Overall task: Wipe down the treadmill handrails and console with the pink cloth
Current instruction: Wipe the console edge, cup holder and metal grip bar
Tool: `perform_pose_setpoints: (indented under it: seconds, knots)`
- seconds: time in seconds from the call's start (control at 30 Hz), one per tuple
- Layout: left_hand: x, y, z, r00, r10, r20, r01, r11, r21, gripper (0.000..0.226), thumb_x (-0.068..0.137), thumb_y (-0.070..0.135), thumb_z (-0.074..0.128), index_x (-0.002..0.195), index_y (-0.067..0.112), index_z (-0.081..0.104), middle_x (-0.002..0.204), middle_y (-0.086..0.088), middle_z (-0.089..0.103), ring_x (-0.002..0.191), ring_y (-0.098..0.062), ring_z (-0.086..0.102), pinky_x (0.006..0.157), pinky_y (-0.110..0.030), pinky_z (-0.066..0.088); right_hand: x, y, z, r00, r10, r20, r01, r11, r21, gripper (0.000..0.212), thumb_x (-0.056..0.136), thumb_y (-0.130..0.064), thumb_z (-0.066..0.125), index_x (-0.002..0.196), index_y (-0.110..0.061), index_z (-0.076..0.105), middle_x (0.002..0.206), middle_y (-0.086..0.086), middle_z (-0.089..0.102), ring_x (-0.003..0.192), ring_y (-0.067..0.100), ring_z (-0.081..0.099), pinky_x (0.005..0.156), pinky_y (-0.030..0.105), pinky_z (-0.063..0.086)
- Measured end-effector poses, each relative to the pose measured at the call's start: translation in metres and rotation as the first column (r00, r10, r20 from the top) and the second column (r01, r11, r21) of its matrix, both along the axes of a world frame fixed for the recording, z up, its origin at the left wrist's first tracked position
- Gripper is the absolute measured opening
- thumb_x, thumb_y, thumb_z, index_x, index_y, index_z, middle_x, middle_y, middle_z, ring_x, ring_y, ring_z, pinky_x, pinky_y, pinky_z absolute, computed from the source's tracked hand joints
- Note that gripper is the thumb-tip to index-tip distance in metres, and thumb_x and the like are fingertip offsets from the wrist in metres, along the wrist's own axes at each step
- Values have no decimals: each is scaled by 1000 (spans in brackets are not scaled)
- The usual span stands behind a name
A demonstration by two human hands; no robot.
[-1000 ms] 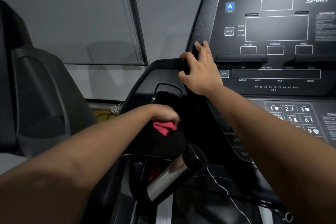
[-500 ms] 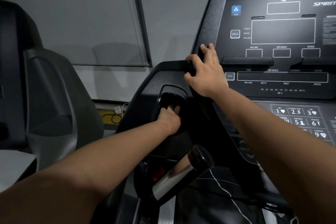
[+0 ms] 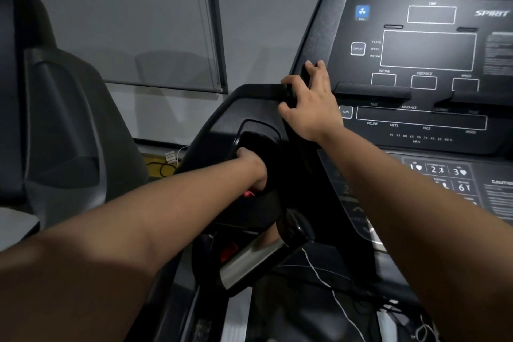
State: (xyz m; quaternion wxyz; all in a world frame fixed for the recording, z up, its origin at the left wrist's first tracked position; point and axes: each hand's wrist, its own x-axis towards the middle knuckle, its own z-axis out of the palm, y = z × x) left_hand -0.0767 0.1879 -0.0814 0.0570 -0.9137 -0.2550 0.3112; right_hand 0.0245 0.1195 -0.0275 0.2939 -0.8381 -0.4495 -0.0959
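My left hand [image 3: 251, 168] reaches into the dark cup holder recess [image 3: 259, 136] on the left wing of the treadmill console [image 3: 427, 53]. It is closed around the pink cloth [image 3: 249, 193], of which only a small corner shows under the wrist. My right hand [image 3: 309, 104] rests on the console's left edge, fingers spread over the frame and thumb hooked on the wing's upper rim. A silver and black handrail grip [image 3: 258, 257] juts out below the cup holder.
A second black machine [image 3: 55, 119] stands close on the left. A window with a blind [image 3: 155, 22] fills the wall behind. Cables lie on a yellow patch of floor [image 3: 161, 166]. A thin white cord [image 3: 333, 291] trails under the console near the keypad [image 3: 438, 172].
My left hand pushed from the lower front of the cup holder up into the recess, then shifted slightly left and down. The pink cloth went out of sight and now peeks out again. My right hand stayed put.
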Motion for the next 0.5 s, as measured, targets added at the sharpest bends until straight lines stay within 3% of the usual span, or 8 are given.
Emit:
perform_pose_setpoints:
  seconds: [0.07, 0.13, 0.23, 0.33, 0.4, 0.5]
  knots:
    - [-9, 3, 6, 995, 98, 18, -91, 967, -239, 30, 94, 25, 43, 109, 9, 64, 93, -1, 62, 85, -19, 62, 81, -30, 45, -1, -1, 0, 1000, -2, -1, 2, 1000, 0, 44, 86, -33, 54, 129, -27, 47, 158, 10, 10, 147, 23, -8, 114, 36, 17]
    - [-16, 0, 5, 981, 189, 35, -156, 893, -422, 25, 91, 16, 45, 78, 6, 63, 67, -3, 58, 52, -15, 56, 55, -23, 47, 0, -2, -1, 1000, -16, -2, 16, 1000, -3, 44, 86, -33, 54, 129, -26, 47, 158, 10, 11, 147, 24, -7, 114, 37, 17]
    - [-24, 0, -1, 936, 287, 204, -149, 848, -509, 29, 85, 13, 44, 57, 10, 52, 45, -2, 50, 27, -11, 45, 36, -16, 38, -1, -2, -2, 1000, -12, -1, 12, 1000, -3, 44, 86, -32, 55, 129, -26, 47, 157, 10, 11, 147, 24, -7, 115, 38, 16]
    - [-36, 3, 1, 841, 432, 327, -107, 725, -681, 21, 76, 19, 51, 57, 11, 55, 48, -5, 52, 34, -15, 46, 37, -17, 38, -2, -1, 0, 1000, -11, -8, 11, 1000, 1, 45, 85, -32, 55, 129, -26, 47, 158, 10, 11, 147, 24, -7, 114, 40, 18]
    - [-46, 5, 5, 723, 577, 378, -66, 603, -795, 17, 67, 19, 54, 51, 15, 50, 47, -1, 48, 39, -13, 42, 39, -16, 34, -2, 0, 2, 1000, -8, -7, 8, 1000, 2, 45, 85, -32, 55, 129, -26, 47, 158, 11, 11, 147, 24, -7, 114, 40, 18]
    - [-58, 6, 17, 519, 828, 211, -18, 258, -966, 16, 55, 14, 51, 40, 17, 52, 47, 2, 49, 47, -14, 45, 52, -22, 38, -2, 0, 1, 1000, -4, -7, 4, 1000, 2, 45, 85, -31, 56, 129, -26, 48, 158, 11, 11, 147, 24, -6, 113, 40, 19]
